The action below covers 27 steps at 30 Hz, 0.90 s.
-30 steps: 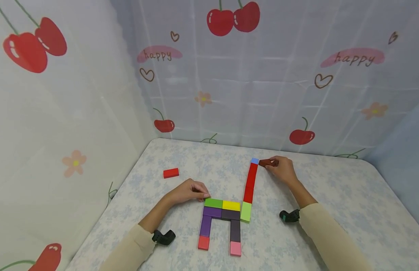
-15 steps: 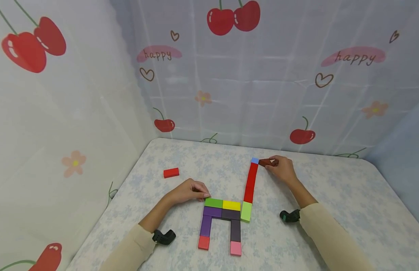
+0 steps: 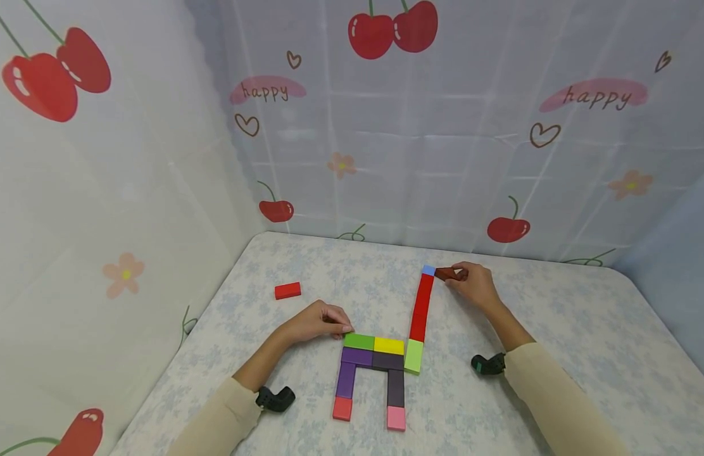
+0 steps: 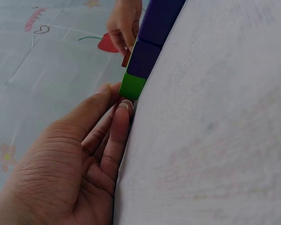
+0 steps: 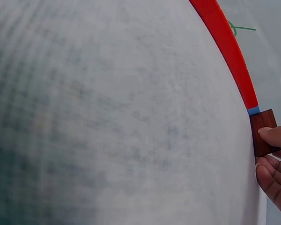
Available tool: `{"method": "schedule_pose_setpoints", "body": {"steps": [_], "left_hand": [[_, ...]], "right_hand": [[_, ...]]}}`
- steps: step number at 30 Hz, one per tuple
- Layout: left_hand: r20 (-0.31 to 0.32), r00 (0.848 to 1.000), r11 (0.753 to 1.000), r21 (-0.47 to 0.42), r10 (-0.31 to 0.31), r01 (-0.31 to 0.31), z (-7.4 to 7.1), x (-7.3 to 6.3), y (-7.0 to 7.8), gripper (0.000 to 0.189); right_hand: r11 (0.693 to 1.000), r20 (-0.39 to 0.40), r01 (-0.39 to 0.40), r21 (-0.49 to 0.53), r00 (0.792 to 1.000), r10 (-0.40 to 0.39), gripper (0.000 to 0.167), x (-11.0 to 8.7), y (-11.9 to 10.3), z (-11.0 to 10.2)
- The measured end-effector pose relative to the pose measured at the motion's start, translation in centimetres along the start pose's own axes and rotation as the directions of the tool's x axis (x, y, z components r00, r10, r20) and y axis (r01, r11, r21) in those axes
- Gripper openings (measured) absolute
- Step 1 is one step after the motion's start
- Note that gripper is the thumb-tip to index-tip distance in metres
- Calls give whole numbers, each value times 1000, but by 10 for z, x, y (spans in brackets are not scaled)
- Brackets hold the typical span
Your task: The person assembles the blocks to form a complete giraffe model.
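Observation:
My right hand (image 3: 474, 283) pinches a dark reddish-brown wooden block (image 5: 263, 132) between thumb and fingers. One end of that block meets the small blue block (image 3: 428, 270), which tops a line of red blocks (image 3: 421, 308) and a light-green block (image 3: 413, 356). With bent fingers, my left hand (image 3: 316, 322) holds the outer end of the green block (image 3: 359, 342); in the left wrist view its fingertips lie at that block's end (image 4: 132, 86). Beside it is a yellow block (image 3: 389, 346), above purple (image 3: 356, 356) and dark (image 3: 388, 361) blocks.
Two legs extend toward me, ending in a red block (image 3: 342, 408) and a pink block (image 3: 396, 418). A loose red block (image 3: 287, 291) lies at the back left of the patterned tabletop (image 3: 226, 304). A printed curtain (image 3: 386, 139) hangs behind the table.

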<state>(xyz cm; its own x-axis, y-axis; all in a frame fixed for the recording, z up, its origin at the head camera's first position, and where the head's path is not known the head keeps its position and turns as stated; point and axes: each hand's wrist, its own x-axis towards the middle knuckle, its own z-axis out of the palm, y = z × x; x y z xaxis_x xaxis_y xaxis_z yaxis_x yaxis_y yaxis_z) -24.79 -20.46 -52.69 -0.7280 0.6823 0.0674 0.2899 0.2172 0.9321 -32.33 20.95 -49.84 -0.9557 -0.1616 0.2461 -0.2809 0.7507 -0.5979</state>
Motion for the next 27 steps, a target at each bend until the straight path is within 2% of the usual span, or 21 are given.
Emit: {"method": "schedule_pose_setpoints", "body": {"steps": [5, 10, 16, 27], "left_hand": [[2, 1000, 1000, 3, 11, -11, 0, 1, 0, 11], [7, 1000, 1000, 2, 18, -18, -1, 0, 0, 11], [11, 1000, 1000, -7, 18, -18, -1, 0, 0, 12], [6, 1000, 1000, -1, 0, 0, 0, 0, 3, 11]], "right_hand": [[1000, 32, -24, -6, 999, 25, 47, -6, -2, -8], [998, 55, -59, -19, 997, 60, 51, -20, -3, -19], [1000, 64, -15, -14, 998, 16, 49, -47, -7, -30], [1000, 106, 13, -7, 994, -12, 46, -96, -50, -24]]}}
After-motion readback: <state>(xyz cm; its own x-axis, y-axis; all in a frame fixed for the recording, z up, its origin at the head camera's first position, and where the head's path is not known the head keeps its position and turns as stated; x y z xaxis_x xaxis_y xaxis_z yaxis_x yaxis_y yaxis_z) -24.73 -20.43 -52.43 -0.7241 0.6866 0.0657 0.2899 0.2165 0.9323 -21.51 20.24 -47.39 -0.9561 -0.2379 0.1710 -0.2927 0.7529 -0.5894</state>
